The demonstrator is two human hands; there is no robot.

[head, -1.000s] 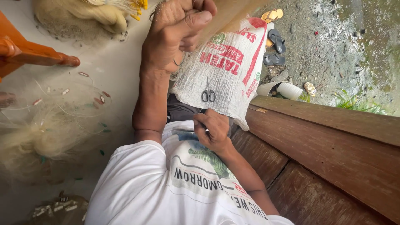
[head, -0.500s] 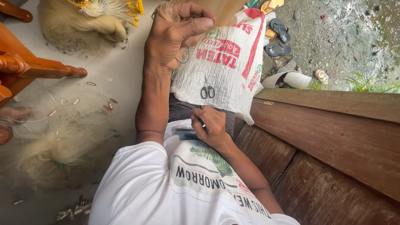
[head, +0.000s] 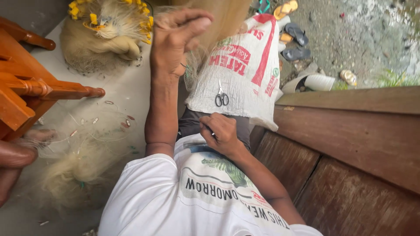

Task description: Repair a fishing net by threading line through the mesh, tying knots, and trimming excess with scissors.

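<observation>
Concrete floor (head: 127, 94), net (head: 194, 65) pinched in left fingers (head: 192, 26)

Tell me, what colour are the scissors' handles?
Black, seen in the head view, on the scissors lying on the sack.

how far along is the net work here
Seemingly done: one net bundle with yellow floats lies gathered. In hand: left hand lifts net strands, right hand pinches a thin dark tool; scissors idle on the sack. Left: loose net heap.
</observation>
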